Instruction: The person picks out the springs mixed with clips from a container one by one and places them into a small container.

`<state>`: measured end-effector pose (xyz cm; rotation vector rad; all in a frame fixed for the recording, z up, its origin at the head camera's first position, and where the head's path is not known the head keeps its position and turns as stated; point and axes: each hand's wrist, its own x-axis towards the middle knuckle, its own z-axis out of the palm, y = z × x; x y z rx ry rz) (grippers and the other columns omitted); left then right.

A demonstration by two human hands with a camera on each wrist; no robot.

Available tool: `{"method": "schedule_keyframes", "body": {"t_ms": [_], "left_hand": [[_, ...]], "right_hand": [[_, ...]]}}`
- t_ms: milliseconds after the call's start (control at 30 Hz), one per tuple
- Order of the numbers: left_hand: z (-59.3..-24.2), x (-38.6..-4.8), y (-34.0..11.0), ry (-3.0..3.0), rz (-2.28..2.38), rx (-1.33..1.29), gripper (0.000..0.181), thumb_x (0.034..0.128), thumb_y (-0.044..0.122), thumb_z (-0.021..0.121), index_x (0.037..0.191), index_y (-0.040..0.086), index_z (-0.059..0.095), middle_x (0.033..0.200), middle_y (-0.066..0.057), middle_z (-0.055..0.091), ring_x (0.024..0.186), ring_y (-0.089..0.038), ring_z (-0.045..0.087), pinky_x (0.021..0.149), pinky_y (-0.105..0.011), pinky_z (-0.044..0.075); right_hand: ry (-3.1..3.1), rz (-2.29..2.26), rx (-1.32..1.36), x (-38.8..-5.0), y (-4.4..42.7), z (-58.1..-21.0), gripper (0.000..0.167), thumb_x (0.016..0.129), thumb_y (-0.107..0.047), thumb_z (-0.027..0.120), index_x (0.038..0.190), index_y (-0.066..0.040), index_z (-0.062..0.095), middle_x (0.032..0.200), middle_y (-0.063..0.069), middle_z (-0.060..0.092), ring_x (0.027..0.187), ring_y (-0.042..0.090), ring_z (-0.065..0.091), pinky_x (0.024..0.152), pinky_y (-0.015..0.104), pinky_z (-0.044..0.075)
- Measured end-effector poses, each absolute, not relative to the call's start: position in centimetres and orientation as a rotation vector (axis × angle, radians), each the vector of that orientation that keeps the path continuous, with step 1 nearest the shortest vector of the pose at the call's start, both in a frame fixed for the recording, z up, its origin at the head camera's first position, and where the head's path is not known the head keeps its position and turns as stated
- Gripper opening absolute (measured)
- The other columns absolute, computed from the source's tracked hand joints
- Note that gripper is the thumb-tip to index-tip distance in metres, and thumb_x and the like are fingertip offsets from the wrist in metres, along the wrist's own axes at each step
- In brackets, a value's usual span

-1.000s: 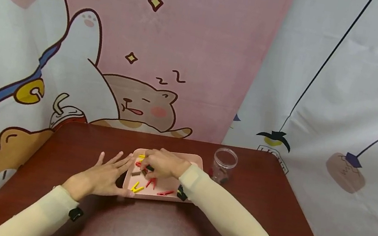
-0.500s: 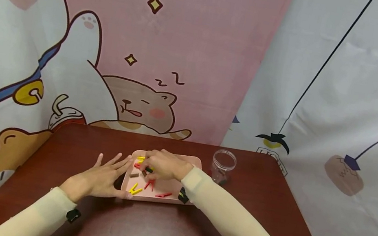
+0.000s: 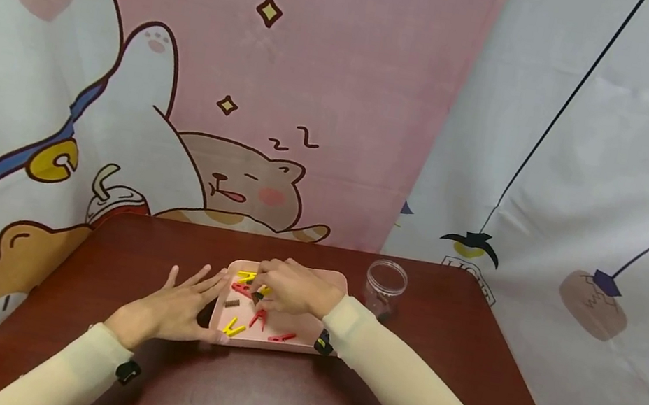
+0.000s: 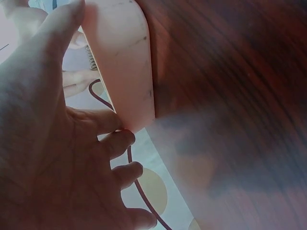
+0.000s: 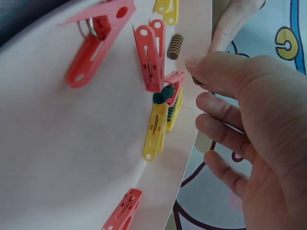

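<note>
A pink tray holds several red and yellow clothespins and small coil springs. My left hand rests against the tray's left end, fingers spread and thumb at the front rim. Over the tray, my right hand pinches a small brown spring between thumb and forefinger, most of it hidden by the fingertips. Another brown spring lies near a red clothespin. Beside a yellow clothespin sits a dark green spring.
A clear plastic jar stands right of the tray, with some dark things at its bottom. All this is on a dark red-brown table. A printed cartoon cloth hangs behind it.
My right hand has shifted slightly right and lifted a little, showing more of the clothespins, with the brown spring at its fingertips. The left hand keeps its place on the tray.
</note>
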<state>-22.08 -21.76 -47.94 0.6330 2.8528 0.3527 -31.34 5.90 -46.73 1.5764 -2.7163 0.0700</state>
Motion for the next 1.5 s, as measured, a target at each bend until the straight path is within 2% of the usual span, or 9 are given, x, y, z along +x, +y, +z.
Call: {"method": "schedule_keyframes", "body": {"t_ms": [400,767,1000,1233,1500], "left_hand": [[-48.0,-22.2,-21.7,2.85,0.335,0.614,0.129,0.0916,0.091,0.075,0.185,0.012,0.033,0.194,-0.014,0.029,0.181,-0.053,0.021,0.133,-0.096,0.003],[-48.2,-22.3,-21.7,2.853,0.351,0.596,0.129,0.0915,0.091,0.076,0.185,0.013,0.033,0.195,-0.013,0.029,0.182,-0.051,0.02,0.133,-0.095,0.001],[-48.1,-22.3,-21.9,2.846,0.353,0.599,0.129,0.0923,0.09,0.075,0.185,0.012,0.032,0.195,-0.014,0.027,0.182,-0.052,0.019,0.133,-0.096,0.0],[-47.9,-22.1,-21.7,2.846,0.361,0.605,0.129,0.092,0.088,0.078,0.185,0.013,0.031,0.195,-0.014,0.028,0.181,-0.054,0.021,0.132,-0.097,0.0],[-47.7,-22.0,-21.6,2.849,0.367,0.609,0.129,0.0919,0.086,0.079,0.185,0.011,0.032,0.194,-0.016,0.028,0.18,-0.055,0.021,0.131,-0.097,0.0]], "right_hand": [[-2.717,0.043,1.522,-30.8,7.7,-46.5,0.028,0.108,-0.039,0.086,0.133,-0.028,0.087,0.142,-0.002,0.079,0.136,0.018,0.073,0.114,0.042,0.061],[-2.725,0.15,1.506,-30.5,8.9,-46.2,0.031,0.107,-0.033,0.087,0.136,-0.025,0.085,0.141,-0.001,0.079,0.135,0.021,0.074,0.116,0.047,0.059],[-2.707,0.146,1.49,-30.3,9.4,-46.2,0.03,0.107,-0.034,0.086,0.135,-0.023,0.086,0.137,-0.002,0.081,0.134,0.018,0.074,0.115,0.046,0.06],[-2.699,0.131,1.435,-30.1,10.2,-46.0,0.03,0.105,-0.036,0.087,0.135,-0.028,0.086,0.138,-0.005,0.08,0.133,0.017,0.075,0.113,0.043,0.061],[-2.767,0.186,1.356,-29.9,11.2,-45.9,0.031,0.106,-0.041,0.086,0.135,-0.029,0.085,0.138,-0.007,0.079,0.136,0.018,0.073,0.117,0.045,0.058]]}}
